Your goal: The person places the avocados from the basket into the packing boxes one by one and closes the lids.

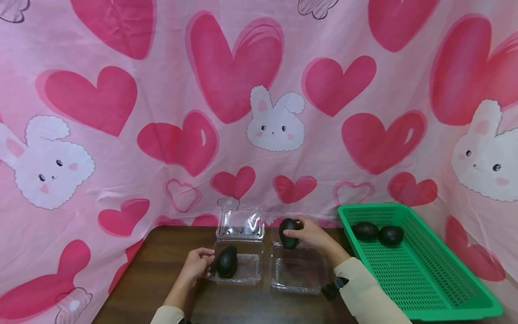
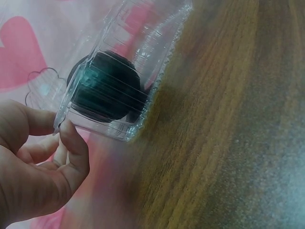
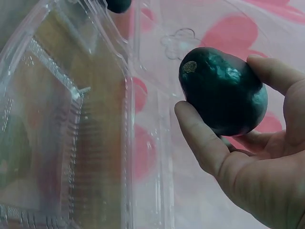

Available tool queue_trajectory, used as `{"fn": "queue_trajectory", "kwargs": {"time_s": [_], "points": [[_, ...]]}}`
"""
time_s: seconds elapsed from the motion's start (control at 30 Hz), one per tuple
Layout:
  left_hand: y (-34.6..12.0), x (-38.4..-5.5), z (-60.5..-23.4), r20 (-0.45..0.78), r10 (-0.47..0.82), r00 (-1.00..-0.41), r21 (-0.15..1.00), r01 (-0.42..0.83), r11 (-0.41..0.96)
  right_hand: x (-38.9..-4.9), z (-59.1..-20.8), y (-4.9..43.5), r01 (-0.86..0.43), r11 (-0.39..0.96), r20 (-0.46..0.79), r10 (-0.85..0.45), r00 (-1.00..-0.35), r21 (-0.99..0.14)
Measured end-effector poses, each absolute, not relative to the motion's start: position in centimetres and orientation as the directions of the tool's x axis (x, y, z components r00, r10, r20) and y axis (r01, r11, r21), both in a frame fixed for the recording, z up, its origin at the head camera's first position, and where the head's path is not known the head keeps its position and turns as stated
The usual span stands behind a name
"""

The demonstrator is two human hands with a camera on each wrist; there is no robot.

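My right hand grips a dark avocado above the back edge of the right clear plastic container. In the right wrist view, fingers and thumb curl round that avocado, which has a pale stem scar at one end. With thumb and fingertips, my left hand pinches the rim of the left clear plastic container. Another avocado lies inside the left container, toward its left side. The left container's lid stands folded back behind it.
A green plastic basket stands at the right, with two more avocados, one beside the other, at its back left. The wooden table ends at a pink curtain printed with hearts and rabbits. A black band circles the right wrist.
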State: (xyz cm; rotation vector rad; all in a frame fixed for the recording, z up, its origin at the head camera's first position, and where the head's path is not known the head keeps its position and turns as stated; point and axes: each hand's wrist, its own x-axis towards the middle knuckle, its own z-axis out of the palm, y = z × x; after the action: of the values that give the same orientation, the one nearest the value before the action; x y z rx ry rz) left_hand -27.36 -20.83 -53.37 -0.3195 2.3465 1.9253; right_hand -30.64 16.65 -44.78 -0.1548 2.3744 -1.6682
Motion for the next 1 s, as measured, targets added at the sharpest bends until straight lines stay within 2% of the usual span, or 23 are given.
{"fn": "queue_trajectory", "kwargs": {"time_s": [0.37, 0.73, 1.0], "points": [[-20.7, -27.5, -53.3, -0.195, -0.113, -0.974, 0.96, -0.213, 0.183, -30.8, -45.6, 14.0, 0.022, 0.401, -0.132, -0.248, -0.96, -0.916], [-20.6, -27.4, -53.1, -0.195, -0.112, -0.974, 0.961, -0.213, 0.176, -31.1, -46.3, 11.7, -0.009, 0.368, -0.123, -0.333, -0.935, -0.93], [-20.7, -27.3, -53.2, -0.198, -0.119, -0.973, 0.962, -0.216, 0.165, -31.1, -46.8, 10.3, -0.041, 0.428, -0.121, -0.344, -0.931, -0.903]]}}
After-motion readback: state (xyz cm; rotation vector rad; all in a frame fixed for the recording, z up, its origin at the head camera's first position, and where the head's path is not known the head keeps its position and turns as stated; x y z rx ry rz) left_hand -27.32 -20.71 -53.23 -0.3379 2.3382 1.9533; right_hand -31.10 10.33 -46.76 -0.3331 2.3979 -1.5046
